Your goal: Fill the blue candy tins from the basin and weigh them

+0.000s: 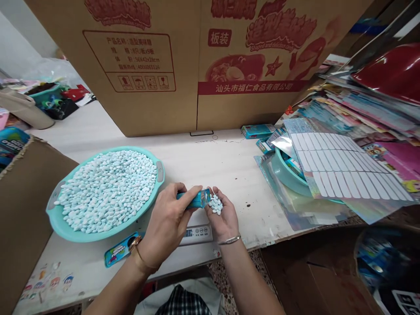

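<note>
My left hand (pixel 170 214) is wrapped round a small blue candy box (pixel 198 200), tipped with its end toward my other palm. My right hand (pixel 226 221) is cupped palm up and holds a little heap of pale blue candies (pixel 215 204) right by that end. Beneath both hands lies a white digital scale (pixel 201 233), partly covered by them. To the left stands a turquoise basin (pixel 88 236) heaped with the same kind of candies (pixel 108 192). A flat blue candy case (pixel 120 250) lies beside my left wrist.
A large printed carton (pixel 157 109) stands across the back of the table. On the right, label sheets (pixel 337 162) lie over a second turquoise basin (pixel 288 177), with small blue boxes (pixel 257 131) beside it. An open carton (pixel 42 188) borders the left.
</note>
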The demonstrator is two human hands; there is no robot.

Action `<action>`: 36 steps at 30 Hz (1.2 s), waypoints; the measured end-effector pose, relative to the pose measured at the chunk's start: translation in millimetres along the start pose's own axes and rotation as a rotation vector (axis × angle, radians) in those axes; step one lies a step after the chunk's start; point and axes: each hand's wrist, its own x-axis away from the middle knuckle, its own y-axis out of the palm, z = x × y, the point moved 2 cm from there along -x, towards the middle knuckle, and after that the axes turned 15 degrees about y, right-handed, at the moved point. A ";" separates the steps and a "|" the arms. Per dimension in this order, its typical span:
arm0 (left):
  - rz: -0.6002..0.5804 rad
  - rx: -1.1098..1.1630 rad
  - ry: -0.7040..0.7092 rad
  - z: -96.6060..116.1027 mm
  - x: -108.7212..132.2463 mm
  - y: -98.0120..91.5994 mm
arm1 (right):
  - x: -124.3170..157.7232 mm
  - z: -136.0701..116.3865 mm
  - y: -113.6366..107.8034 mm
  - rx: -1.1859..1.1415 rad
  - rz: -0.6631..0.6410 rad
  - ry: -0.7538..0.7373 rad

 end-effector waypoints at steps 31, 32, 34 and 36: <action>0.352 0.514 -0.308 -33.6 67.4 16.5 | 27.8 -60.8 -32.1 0.227 -0.270 -0.133; 0.374 0.497 -0.314 -30.8 68.4 10.9 | 28.3 -60.9 -32.4 0.250 -0.269 -0.146; 0.427 0.491 -0.325 -26.6 70.1 2.4 | 29.0 -60.4 -32.3 0.293 -0.262 -0.167; 0.495 0.508 -0.328 -24.8 71.7 -2.3 | 29.4 -58.8 -31.4 0.332 -0.251 -0.181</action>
